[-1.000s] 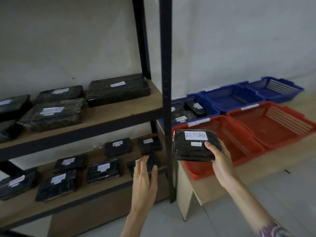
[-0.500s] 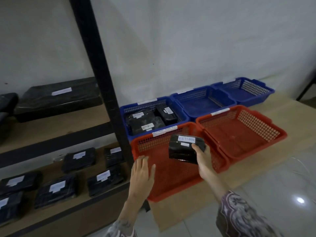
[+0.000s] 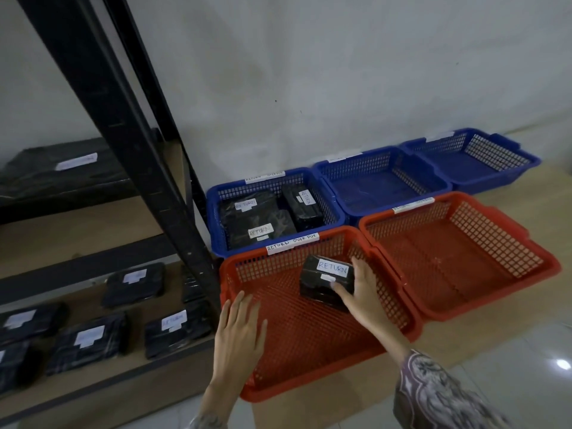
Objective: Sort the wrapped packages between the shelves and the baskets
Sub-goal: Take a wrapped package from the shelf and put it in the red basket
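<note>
My right hand [image 3: 362, 292] grips a small black wrapped package [image 3: 325, 280] with a white "RETURN" label, low inside the near-left red basket [image 3: 297, 348]. Whether the package rests on the basket floor I cannot tell. My left hand [image 3: 238, 332] hovers flat and open over that basket's left front corner, holding nothing. Behind it a blue basket [image 3: 216, 218] holds three black packages marked "RETURN". On the lower shelf [image 3: 102, 379] at the left lie several small black labelled packages, the nearest [image 3: 173, 332] also marked "RETURN". A large black package [image 3: 62, 171] lies on the upper shelf.
A black shelf post [image 3: 130, 144] slants between the shelves and the baskets. To the right stand a second red basket [image 3: 538, 267] and two more blue baskets [image 3: 433, 187], [image 3: 526, 168], nothing in them. The baskets sit on a low wooden platform [image 3: 439, 339] against the wall.
My view swung right from the shelves to the baskets. My right hand carried the package down into the near-left red basket. My left hand left the lower shelf and now hovers at the basket's corner.
</note>
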